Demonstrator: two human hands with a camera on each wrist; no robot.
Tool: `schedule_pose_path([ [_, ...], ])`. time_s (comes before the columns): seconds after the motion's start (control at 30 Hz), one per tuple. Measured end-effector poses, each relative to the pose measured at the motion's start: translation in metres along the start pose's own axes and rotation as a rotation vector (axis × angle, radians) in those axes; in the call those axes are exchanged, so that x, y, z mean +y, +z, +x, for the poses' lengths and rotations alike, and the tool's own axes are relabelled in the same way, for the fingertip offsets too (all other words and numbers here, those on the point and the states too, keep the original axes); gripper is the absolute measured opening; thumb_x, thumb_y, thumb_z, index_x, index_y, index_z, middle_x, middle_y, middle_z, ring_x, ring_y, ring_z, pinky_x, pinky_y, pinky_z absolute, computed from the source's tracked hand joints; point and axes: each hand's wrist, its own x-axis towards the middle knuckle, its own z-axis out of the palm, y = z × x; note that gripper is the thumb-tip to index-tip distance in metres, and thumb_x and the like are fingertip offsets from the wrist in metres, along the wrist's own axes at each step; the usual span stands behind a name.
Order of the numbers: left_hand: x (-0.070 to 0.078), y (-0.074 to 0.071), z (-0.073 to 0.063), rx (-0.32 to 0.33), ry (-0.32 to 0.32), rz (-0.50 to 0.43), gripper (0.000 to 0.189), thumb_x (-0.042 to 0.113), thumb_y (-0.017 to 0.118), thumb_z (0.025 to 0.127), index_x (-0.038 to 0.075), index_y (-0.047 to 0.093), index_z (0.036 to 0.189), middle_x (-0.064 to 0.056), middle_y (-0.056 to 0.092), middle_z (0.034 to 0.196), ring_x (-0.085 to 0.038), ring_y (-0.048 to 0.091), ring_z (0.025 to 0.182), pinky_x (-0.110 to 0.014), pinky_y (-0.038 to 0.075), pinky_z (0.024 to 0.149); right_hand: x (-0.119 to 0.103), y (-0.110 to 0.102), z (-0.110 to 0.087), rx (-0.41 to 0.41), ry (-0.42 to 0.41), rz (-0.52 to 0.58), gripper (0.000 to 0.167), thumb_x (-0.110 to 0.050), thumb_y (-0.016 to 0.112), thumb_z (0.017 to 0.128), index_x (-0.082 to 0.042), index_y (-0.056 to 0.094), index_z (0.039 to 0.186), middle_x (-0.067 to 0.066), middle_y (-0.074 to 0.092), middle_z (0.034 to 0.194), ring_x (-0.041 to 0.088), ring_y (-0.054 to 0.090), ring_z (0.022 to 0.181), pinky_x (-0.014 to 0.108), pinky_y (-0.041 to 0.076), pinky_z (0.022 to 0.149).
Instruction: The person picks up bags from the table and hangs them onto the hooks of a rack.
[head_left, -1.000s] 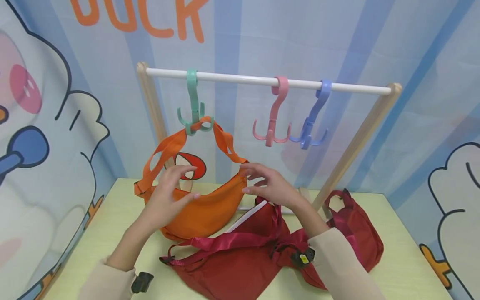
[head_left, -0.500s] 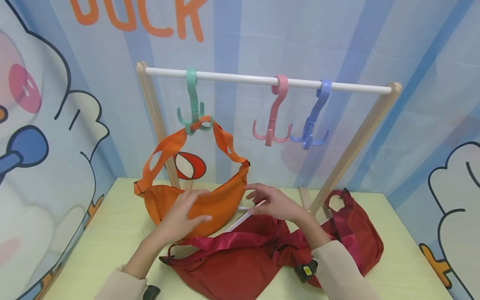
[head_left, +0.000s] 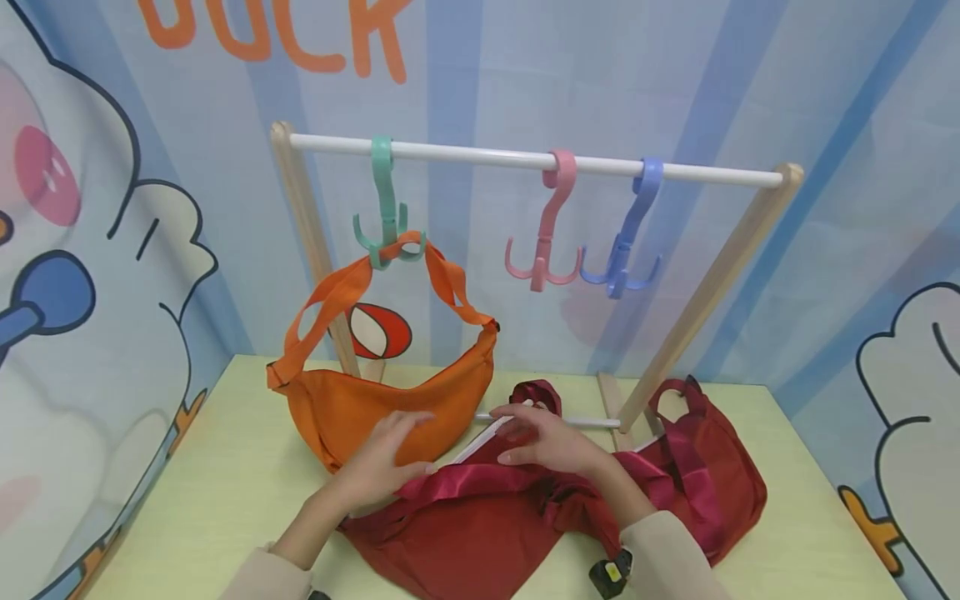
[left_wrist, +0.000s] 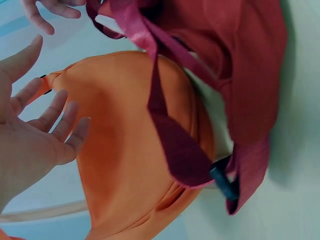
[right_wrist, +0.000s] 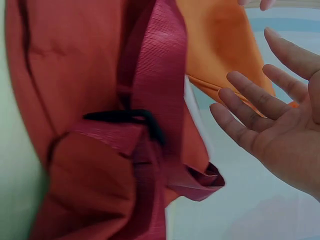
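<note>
An orange sling bag (head_left: 405,417) hangs by its strap from the green hook (head_left: 385,200) on the rack. In front of it a dark red bag (head_left: 465,533) lies on the table, its magenta strap (head_left: 472,482) across the top. My left hand (head_left: 382,462) hovers over the left end of this strap, thumb and fingers spread, holding nothing. To its right, my right hand (head_left: 551,442) is over the back of the red bag, fingers loosely bent and nothing in them. In the right wrist view the right hand (right_wrist: 280,115) appears apart from the strap (right_wrist: 160,70).
Another red bag (head_left: 720,475) lies at the right, beside the rack's wooden leg (head_left: 712,300). A pink hook (head_left: 547,225) and a blue hook (head_left: 626,233) hang from the white rail (head_left: 480,157), bearing nothing. A printed cloth backdrop stands behind.
Both hands have come down from beside the orange bag toward the red bag in front. The orange bag stays hanging on the green hook. The blue hook has swung slightly right.
</note>
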Motion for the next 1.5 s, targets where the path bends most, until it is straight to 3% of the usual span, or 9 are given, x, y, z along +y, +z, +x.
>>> schedule_pose_path([
  [0.17,-0.003,0.009,0.000,-0.038,-0.020,-0.011,0.056,0.018,0.072,0.079,0.009,0.047,0.129,-0.008,0.047,0.124,-0.028,0.039,0.117,-0.049,0.036,0.092,0.009,0.009,-0.003,0.006,0.018,0.039,0.054,-0.011,0.069,0.081,0.000,0.046,0.128,0.022,0.057,0.112,0.036,0.053,0.105,0.048,0.041,0.090],
  [0.3,-0.006,0.018,0.001,-0.066,0.010,0.001,0.057,0.018,0.072,0.079,0.006,0.046,0.128,-0.012,0.048,0.124,-0.031,0.039,0.115,-0.051,0.035,0.092,0.011,0.016,-0.007,0.016,0.054,0.053,0.052,-0.007,0.068,0.081,0.004,0.046,0.126,0.025,0.056,0.112,0.038,0.052,0.106,0.051,0.040,0.089],
  [0.53,-0.013,0.033,0.002,-0.092,0.040,0.013,0.055,0.018,0.072,0.078,0.004,0.047,0.126,-0.016,0.049,0.117,-0.033,0.041,0.110,-0.051,0.036,0.089,-0.007,0.023,-0.018,0.018,0.081,0.051,0.046,-0.002,0.065,0.082,0.007,0.047,0.123,0.028,0.053,0.114,0.040,0.049,0.108,0.053,0.038,0.090],
  [0.6,-0.015,0.035,0.002,-0.092,0.040,0.019,0.055,0.018,0.072,0.078,0.003,0.047,0.126,-0.017,0.049,0.116,-0.033,0.042,0.109,-0.051,0.036,0.089,0.001,0.025,-0.018,0.023,0.080,0.056,0.046,-0.002,0.065,0.082,0.007,0.047,0.124,0.026,0.054,0.115,0.039,0.049,0.109,0.052,0.037,0.091],
  [1.0,-0.024,0.043,0.003,-0.094,0.029,0.003,0.053,0.018,0.073,0.077,0.003,0.049,0.122,-0.016,0.051,0.112,-0.034,0.046,0.104,-0.050,0.037,0.086,0.043,0.032,-0.014,0.059,0.080,0.085,0.048,-0.005,0.069,0.079,0.002,0.051,0.122,0.021,0.056,0.113,0.035,0.051,0.108,0.050,0.039,0.090],
  [1.23,-0.025,0.047,0.001,-0.088,0.063,-0.010,0.050,0.015,0.073,0.077,0.001,0.050,0.118,-0.013,0.054,0.106,-0.034,0.049,0.102,-0.049,0.037,0.086,0.049,0.033,-0.014,0.055,0.049,0.051,0.047,-0.007,0.072,0.077,0.003,0.053,0.119,0.017,0.058,0.112,0.033,0.053,0.106,0.045,0.040,0.090],
  [1.5,-0.026,0.047,-0.001,-0.119,0.025,-0.039,0.052,0.016,0.072,0.078,0.002,0.048,0.122,-0.013,0.053,0.113,-0.034,0.049,0.105,-0.050,0.038,0.088,0.051,0.035,-0.014,0.061,0.078,0.015,0.046,-0.007,0.072,0.077,0.000,0.054,0.119,0.010,0.061,0.103,0.025,0.056,0.097,0.036,0.044,0.083],
])
